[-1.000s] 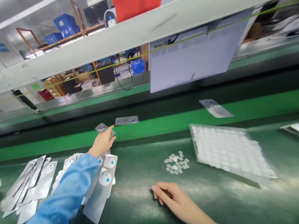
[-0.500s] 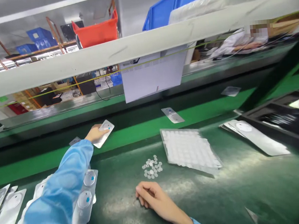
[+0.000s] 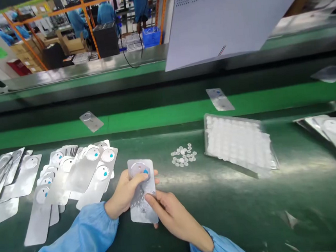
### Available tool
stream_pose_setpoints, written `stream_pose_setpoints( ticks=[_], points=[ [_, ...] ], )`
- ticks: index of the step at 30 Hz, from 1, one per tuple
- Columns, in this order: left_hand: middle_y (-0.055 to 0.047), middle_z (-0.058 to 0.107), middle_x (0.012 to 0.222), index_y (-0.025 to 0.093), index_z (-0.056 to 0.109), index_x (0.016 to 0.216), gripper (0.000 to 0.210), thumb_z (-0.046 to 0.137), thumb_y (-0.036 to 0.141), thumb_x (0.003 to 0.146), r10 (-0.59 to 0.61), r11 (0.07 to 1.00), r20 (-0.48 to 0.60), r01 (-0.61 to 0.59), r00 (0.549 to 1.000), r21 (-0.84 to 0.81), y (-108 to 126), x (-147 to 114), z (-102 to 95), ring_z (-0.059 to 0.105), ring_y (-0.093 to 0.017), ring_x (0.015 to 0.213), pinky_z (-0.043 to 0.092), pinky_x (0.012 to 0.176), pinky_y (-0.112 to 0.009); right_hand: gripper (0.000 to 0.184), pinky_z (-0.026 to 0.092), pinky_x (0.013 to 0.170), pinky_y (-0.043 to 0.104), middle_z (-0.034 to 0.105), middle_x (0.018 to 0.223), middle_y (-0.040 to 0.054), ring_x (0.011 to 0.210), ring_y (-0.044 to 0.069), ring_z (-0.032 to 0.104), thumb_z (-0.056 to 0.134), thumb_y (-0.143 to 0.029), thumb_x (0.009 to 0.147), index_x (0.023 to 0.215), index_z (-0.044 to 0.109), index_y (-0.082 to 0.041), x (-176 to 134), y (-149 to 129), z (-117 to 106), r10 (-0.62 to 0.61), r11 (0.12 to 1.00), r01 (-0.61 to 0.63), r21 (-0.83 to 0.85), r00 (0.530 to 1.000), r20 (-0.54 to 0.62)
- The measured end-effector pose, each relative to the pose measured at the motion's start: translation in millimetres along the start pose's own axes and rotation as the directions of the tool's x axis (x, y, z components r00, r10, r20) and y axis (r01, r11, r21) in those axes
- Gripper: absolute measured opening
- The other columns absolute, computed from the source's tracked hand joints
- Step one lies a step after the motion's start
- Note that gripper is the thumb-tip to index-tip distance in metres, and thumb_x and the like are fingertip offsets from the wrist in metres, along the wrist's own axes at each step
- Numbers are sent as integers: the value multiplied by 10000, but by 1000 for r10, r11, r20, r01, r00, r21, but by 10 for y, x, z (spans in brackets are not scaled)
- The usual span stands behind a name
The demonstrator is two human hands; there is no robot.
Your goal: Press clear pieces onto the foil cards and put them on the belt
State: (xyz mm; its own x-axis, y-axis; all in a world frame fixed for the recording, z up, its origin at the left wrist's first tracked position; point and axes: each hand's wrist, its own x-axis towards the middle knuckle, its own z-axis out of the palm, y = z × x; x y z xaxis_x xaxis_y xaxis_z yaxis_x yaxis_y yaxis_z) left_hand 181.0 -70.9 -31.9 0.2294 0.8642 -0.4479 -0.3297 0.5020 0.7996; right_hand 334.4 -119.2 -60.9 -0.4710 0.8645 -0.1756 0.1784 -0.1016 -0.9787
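Left hand (image 3: 124,194): grips the plate (image 3: 142,191) from its left edge, thumb on the round disc.
Right hand (image 3: 171,216): pinches the plate's lower right edge.
Plate: held just above the tabletop (image 3: 221,199), right of the plate pile (image 3: 72,177).
Small discs (image 3: 184,158): left of the tray (image 3: 238,145).

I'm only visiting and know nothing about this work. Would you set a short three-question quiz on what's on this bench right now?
1. True or false: both hands grip the silver plate.
2. What lies between that plate and the clear blister tray? A) scissors B) a little heap of small white discs C) a cup
3. Fill in: the pile of silver plates lies beside the ____ hand.

Key
1. True: the left hand holds its upper part and the right hand its lower edge.
2. B
3. left
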Motion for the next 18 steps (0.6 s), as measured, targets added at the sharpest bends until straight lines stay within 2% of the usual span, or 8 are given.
stream_pose_setpoints(
  ticks=[4, 6, 8, 10, 11, 13, 15, 18],
  points=[
    [-166, 800, 938, 95, 775, 908, 378, 860, 396, 695, -18, 999, -59, 20, 998, 30, -58, 51, -16, 765, -275, 785, 599, 632, -298, 448, 486, 522, 237, 619, 587, -18, 509, 153, 650, 438, -528, 1067, 764, 537, -213, -56, -19, -82, -15, 998, 13, -54, 999, -38],
    [-156, 792, 843, 84, 775, 900, 412, 846, 440, 706, -26, 998, -79, 30, 997, 59, -106, 44, -26, 742, -252, 699, 572, 580, -284, 404, 499, 531, 233, 639, 598, -13, 519, 145, 649, 455, -471, 1072, 801, 590, -205, -95, -50, -130, -69, 993, 51, -107, 984, -166],
    [-132, 772, 764, 80, 777, 904, 429, 824, 470, 731, -19, 995, -58, 24, 998, 92, -149, 28, -35, 716, -228, 653, 554, 567, -274, 307, 507, 524, 224, 682, 671, -2, 525, 131, 643, 491, -397, 1067, 902, 655, -197, -120, -88, -175, -190, 969, 115, -217, 910, -369],
    [-91, 740, 709, 95, 767, 864, 396, 801, 476, 763, 6, 992, -22, -4, 1000, 122, -181, 15, -39, 684, -196, 627, 541, 582, -263, 185, 532, 558, 223, 722, 792, 20, 582, 129, 658, 532, -300, 1053, 1030, 686, -200, -112, -121, -205, -372, 903, 184, -388, 786, -493],
    [-67, 715, 682, 106, 750, 815, 369, 792, 471, 778, 32, 990, -8, -31, 999, 141, -194, 11, -40, 659, -174, 612, 527, 584, -250, 157, 550, 599, 227, 733, 849, 34, 639, 136, 677, 544, -252, 1046, 1076, 689, -203, -93, -130, -212, -460, 853, 212, -476, 736, -496],
    [-18, 637, 620, 126, 680, 701, 358, 779, 455, 800, 111, 975, -1, -109, 994, 193, -215, 11, -44, 579, -124, 572, 464, 553, -209, 187, 577, 693, 244, 735, 961, 61, 778, 159, 710, 544, -181, 1038, 1155, 688, -210, -35, -123, -211, -579, 750, 252, -612, 697, -422],
    [13, 561, 591, 137, 611, 644, 388, 763, 448, 820, 179, 954, -5, -173, 984, 246, -231, 16, -50, 492, -93, 554, 390, 519, -190, 235, 590, 740, 258, 719, 1027, 81, 841, 169, 718, 527, -148, 1040, 1202, 685, -209, 29, -85, -200, -617, 681, 264, -684, 709, -341],
    [13, 547, 624, 135, 611, 681, 380, 732, 457, 842, 198, 940, 1, -190, 980, 283, -243, 19, -62, 461, -97, 580, 373, 530, -202, 267, 596, 721, 259, 704, 1044, 84, 771, 148, 707, 515, -130, 1040, 1223, 692, -211, 95, -6, -192, -631, 634, 245, -733, 712, -308]
  ],
)
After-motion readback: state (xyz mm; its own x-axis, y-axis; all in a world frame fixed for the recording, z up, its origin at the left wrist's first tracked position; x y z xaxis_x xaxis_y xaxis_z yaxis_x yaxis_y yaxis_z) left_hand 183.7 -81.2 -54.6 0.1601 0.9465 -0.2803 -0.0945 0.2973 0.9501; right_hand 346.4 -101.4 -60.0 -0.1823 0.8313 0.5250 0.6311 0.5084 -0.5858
